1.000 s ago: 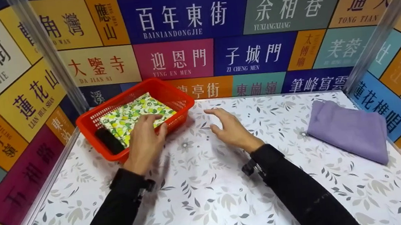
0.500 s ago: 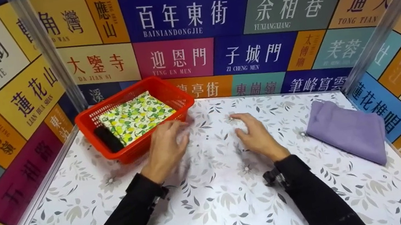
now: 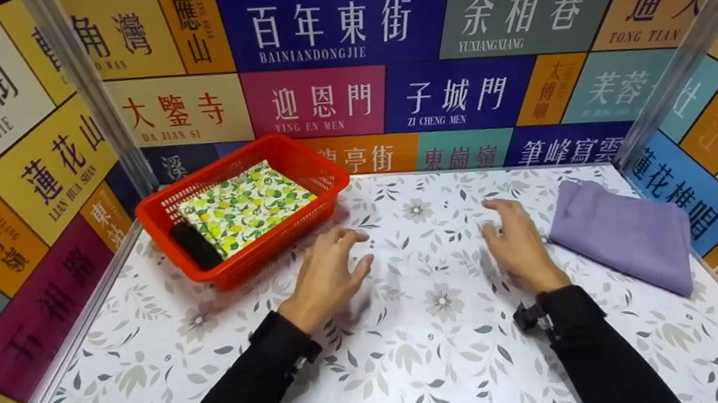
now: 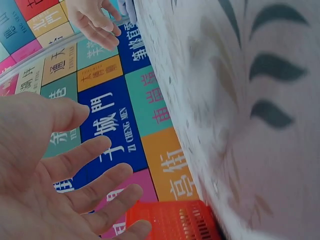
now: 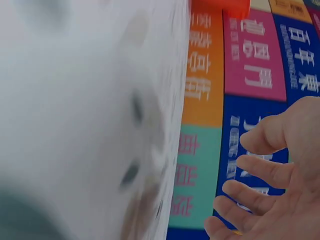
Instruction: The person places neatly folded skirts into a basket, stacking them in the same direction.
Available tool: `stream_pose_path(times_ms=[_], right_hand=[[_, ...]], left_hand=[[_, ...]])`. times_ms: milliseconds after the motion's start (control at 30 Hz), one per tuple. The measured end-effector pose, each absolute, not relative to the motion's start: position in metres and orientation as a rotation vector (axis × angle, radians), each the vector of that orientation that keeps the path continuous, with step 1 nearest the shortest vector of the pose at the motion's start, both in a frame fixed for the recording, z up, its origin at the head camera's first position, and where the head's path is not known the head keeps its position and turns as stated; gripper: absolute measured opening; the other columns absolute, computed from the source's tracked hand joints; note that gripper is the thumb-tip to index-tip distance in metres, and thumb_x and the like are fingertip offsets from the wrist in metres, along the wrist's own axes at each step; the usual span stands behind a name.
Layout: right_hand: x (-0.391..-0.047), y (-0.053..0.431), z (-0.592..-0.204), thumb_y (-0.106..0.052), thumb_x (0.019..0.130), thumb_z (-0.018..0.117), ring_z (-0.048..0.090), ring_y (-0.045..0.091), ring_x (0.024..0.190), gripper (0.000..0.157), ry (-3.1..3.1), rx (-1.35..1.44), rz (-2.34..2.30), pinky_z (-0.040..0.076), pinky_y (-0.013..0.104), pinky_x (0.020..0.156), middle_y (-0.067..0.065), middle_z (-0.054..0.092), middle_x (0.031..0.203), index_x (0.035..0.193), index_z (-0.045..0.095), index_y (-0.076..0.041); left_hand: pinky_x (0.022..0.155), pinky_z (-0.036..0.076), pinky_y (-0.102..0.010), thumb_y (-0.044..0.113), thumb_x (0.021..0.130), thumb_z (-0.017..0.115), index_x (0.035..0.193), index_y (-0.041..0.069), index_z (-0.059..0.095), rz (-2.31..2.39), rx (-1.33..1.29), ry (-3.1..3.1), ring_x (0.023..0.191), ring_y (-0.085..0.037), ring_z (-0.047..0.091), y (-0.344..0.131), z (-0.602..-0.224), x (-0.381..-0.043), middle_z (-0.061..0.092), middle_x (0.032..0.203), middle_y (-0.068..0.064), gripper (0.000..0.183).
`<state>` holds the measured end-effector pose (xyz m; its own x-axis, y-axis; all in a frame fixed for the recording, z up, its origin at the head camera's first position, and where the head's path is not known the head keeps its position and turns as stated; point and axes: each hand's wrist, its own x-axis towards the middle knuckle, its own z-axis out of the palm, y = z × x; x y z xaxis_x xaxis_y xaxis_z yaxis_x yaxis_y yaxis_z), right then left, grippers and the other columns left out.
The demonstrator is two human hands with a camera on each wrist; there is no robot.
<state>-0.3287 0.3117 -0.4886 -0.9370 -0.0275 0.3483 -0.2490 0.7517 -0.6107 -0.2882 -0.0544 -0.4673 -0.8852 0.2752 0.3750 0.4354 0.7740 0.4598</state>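
Both of my hands hover over the flowered tabletop with nothing in them. My left hand (image 3: 327, 274), fingers spread and slightly bent, is just right of the red plastic basket (image 3: 250, 258). Inside that basket lie a folded cloth with a lemon print (image 3: 248, 207) and a black item (image 3: 196, 246) along its left end. To the left of a folded purple cloth (image 3: 620, 236) is my right hand (image 3: 518, 244), its fingers loosely bent. Each wrist view shows an empty palm, the left hand (image 4: 75, 175) and the right hand (image 5: 272, 185).
The white tabletop (image 3: 419, 370) carries a grey leaf pattern. Walls of coloured panels with street names (image 3: 331, 19) enclose it at the back and sides. Metal corner posts (image 3: 93, 96) stand at the back left and back right.
My left hand has drawn back from over the basket to the right of it. My right hand has moved right, closer to the purple cloth. Basket and cloths stay in place.
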Motion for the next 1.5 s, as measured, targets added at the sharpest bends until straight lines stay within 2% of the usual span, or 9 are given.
stream_pose_path(times_ms=[200,400,633,767,867,1033,1267,1367,1500], right_hand=[[-0.326,0.342,-0.488,-0.01,0.102,0.06,0.046,0.055,0.142,0.051,-2.632,0.031,0.886,0.033,0.064,0.123,0.036,0.046,0.154,0.15,0.054,0.004],[-0.324,0.367,-0.485,-0.012,0.1,0.059,0.041,0.063,0.14,0.053,-2.64,-0.112,0.828,0.032,0.068,0.121,0.044,0.044,0.151,0.149,0.053,0.008],[-0.323,0.39,-0.485,-0.027,0.104,0.055,0.027,0.063,0.147,0.066,-2.787,-0.35,0.796,0.023,0.077,0.119,0.041,0.028,0.161,0.16,0.038,0.003],[-0.321,0.402,-0.485,-0.035,0.105,0.052,0.025,0.07,0.144,0.074,-2.89,-0.424,0.776,0.022,0.08,0.117,0.05,0.022,0.159,0.161,0.029,0.008],[-0.319,0.407,-0.485,-0.037,0.105,0.051,0.028,0.072,0.141,0.078,-2.953,-0.414,0.745,0.027,0.08,0.114,0.054,0.025,0.154,0.161,0.026,0.01],[-0.317,0.406,-0.484,-0.037,0.105,0.051,0.033,0.07,0.139,0.076,-2.966,-0.36,0.714,0.031,0.08,0.111,0.052,0.033,0.152,0.16,0.03,0.012],[-0.317,0.396,-0.481,-0.026,0.104,0.053,0.044,0.067,0.133,0.061,-2.915,-0.164,0.736,0.035,0.075,0.114,0.049,0.048,0.142,0.148,0.047,0.016],[-0.317,0.389,-0.478,-0.023,0.103,0.054,0.054,0.062,0.125,0.051,-2.904,-0.094,0.756,0.041,0.072,0.109,0.045,0.058,0.131,0.137,0.057,0.015],[-0.316,0.378,-0.474,-0.024,0.104,0.055,0.063,0.057,0.115,0.046,-2.924,-0.015,0.808,0.048,0.069,0.104,0.041,0.064,0.124,0.132,0.061,0.012]], left_hand=[[0.104,0.055,-0.047,0.036,0.099,0.075,0.133,0.019,0.071,-0.802,-0.618,-2.678,0.123,-0.027,0.065,-0.042,-0.474,-0.287,0.068,0.135,-0.005,0.038],[0.105,0.054,-0.051,0.039,0.1,0.073,0.133,0.02,0.072,-0.805,-0.64,-2.701,0.124,-0.029,0.066,-0.03,-0.476,-0.288,0.067,0.138,-0.007,0.039],[0.098,0.058,-0.047,0.04,0.1,0.072,0.136,0.02,0.071,-0.832,-0.656,-2.75,0.119,-0.027,0.067,-0.016,-0.476,-0.288,0.067,0.136,-0.008,0.041],[0.099,0.059,-0.044,0.041,0.1,0.072,0.139,0.02,0.069,-0.857,-0.686,-2.781,0.122,-0.027,0.066,-0.007,-0.475,-0.288,0.065,0.14,-0.01,0.045],[0.098,0.059,-0.044,0.042,0.1,0.071,0.142,0.021,0.068,-0.858,-0.699,-2.799,0.123,-0.028,0.066,0.0,-0.474,-0.287,0.064,0.143,-0.01,0.047],[0.1,0.058,-0.046,0.044,0.101,0.071,0.144,0.023,0.066,-0.814,-0.721,-2.8,0.126,-0.029,0.065,0.01,-0.472,-0.286,0.064,0.143,-0.009,0.049],[0.101,0.057,-0.047,0.042,0.1,0.071,0.144,0.022,0.066,-0.796,-0.768,-2.789,0.124,-0.03,0.065,0.024,-0.473,-0.283,0.064,0.142,-0.01,0.048],[0.101,0.057,-0.047,0.04,0.1,0.071,0.143,0.021,0.066,-0.795,-0.786,-2.788,0.125,-0.03,0.065,0.028,-0.473,-0.284,0.064,0.142,-0.009,0.047],[0.101,0.057,-0.046,0.041,0.101,0.071,0.144,0.022,0.065,-0.787,-0.803,-2.802,0.125,-0.029,0.064,0.031,-0.472,-0.284,0.064,0.142,-0.008,0.048]])
